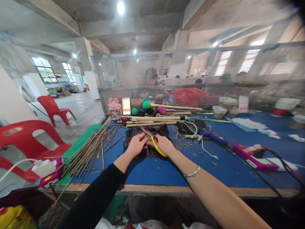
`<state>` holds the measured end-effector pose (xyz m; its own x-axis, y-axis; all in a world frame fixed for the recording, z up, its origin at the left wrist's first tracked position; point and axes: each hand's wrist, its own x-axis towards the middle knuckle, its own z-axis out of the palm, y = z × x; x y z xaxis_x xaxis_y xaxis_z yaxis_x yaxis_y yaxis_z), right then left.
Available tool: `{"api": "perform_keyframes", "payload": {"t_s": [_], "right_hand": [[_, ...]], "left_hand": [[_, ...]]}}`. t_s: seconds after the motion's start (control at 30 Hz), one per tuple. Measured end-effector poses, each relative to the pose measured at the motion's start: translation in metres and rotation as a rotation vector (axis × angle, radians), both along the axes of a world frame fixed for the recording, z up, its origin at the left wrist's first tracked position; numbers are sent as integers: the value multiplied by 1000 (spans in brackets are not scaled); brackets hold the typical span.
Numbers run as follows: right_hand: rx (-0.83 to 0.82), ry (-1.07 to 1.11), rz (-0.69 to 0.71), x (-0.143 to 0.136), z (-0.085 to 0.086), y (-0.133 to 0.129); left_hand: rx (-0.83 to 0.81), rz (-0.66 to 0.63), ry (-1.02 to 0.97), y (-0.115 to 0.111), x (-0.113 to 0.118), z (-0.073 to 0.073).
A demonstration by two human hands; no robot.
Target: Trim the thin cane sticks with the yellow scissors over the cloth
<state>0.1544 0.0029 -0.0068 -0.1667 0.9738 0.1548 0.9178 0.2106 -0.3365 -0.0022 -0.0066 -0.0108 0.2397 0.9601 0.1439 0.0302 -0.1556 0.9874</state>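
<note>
Here at the front-left corner of the worktop (pixel 228 176) sits a purple power box (pixel 57 175), and loose brown stalks (pixel 88 152) fan out along the left edge! Midway between the side edges, the right hand (pixel 164 146) has its grip wrapped round a yellow-handled tool (pixel 156 148), above a dark cloth (pixel 164 129). The left hand (pixel 135 144) meets it, fingertips bunched; what its grip holds, I can't tell. Beyond lie pale poles (pixel 157 119), then, towards the far edge, a green ball (pixel 146 104) before the mesh screen (pixel 124 73).
</note>
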Motion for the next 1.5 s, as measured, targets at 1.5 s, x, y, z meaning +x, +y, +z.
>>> {"api": "perform_keyframes", "payload": {"t_s": [1.5], "right_hand": [[3, 95, 227, -8, 11, 3]], "left_hand": [[142, 222, 145, -8, 2, 8]]}}
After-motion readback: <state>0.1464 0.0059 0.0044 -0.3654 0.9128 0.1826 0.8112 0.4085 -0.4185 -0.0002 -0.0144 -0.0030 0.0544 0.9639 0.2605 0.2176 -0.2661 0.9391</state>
